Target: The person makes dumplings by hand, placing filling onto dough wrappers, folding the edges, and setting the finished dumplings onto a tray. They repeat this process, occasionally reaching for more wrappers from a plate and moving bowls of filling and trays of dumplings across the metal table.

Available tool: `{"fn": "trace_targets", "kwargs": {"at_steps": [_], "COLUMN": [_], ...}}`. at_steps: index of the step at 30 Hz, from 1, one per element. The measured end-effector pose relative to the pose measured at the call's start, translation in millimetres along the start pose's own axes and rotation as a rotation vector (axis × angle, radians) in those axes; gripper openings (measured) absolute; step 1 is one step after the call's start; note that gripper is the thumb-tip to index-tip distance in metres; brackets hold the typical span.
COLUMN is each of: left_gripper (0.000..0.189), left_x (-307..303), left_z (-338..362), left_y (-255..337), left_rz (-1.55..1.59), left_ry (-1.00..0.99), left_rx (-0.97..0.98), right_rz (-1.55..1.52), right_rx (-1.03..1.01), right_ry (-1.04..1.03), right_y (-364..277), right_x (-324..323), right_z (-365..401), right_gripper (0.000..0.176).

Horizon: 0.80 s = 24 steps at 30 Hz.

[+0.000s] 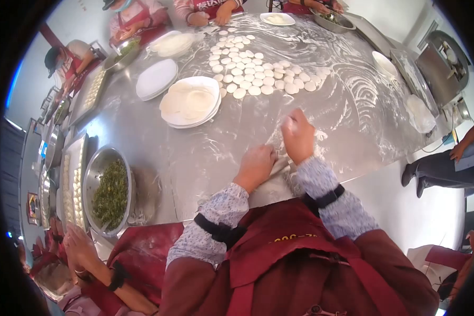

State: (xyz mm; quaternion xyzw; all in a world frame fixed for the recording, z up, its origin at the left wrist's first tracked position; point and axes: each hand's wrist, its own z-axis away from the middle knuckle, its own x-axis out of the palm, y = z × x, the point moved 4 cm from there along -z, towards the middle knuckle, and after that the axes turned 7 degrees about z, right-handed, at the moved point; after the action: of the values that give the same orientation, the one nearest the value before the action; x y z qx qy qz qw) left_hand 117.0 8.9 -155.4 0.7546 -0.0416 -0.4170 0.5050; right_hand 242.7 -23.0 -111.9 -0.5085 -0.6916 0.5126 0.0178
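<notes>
My left hand is low over the floured steel table, close to its near edge, with the fingers curled. Beside its fingertips, between my wrists, lies a pale, roughly cylindrical piece dusted with flour; I cannot tell whether it is dough or a rolling pin. Just to the right, my right hand is raised in a fist, slightly blurred, its grip hidden. Beyond my hands spread many flattened white dough rounds. Thin rolled wrappers are stacked on a white plate to the left.
A steel bowl of chopped green filling stands near the left edge, next to a tray of dumplings. Another white plate lies farther back. Co-workers surround the table; one person's hands are close at lower left. A plastic bag lies right.
</notes>
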Motion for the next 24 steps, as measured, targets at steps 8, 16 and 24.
{"fn": "trace_targets", "kwargs": {"at_steps": [8, 16, 24], "left_gripper": [0.018, 0.015, 0.016], "left_x": [2, -14, 0], "left_z": [11, 15, -4], "left_y": [4, -6, 7], "left_rz": [0.055, 0.011, 0.001], "left_ry": [-0.120, -0.129, 0.114], "left_rx": [-0.015, 0.006, 0.043], "right_rz": [-0.032, -0.078, -0.011], "right_rx": [0.040, 0.061, -0.064], "right_ry": [-0.011, -0.013, 0.027], "right_y": [8, 12, 1], "right_x": [-9, -24, 15], "right_z": [10, 25, -10], "right_gripper": [0.008, 0.010, 0.009]}}
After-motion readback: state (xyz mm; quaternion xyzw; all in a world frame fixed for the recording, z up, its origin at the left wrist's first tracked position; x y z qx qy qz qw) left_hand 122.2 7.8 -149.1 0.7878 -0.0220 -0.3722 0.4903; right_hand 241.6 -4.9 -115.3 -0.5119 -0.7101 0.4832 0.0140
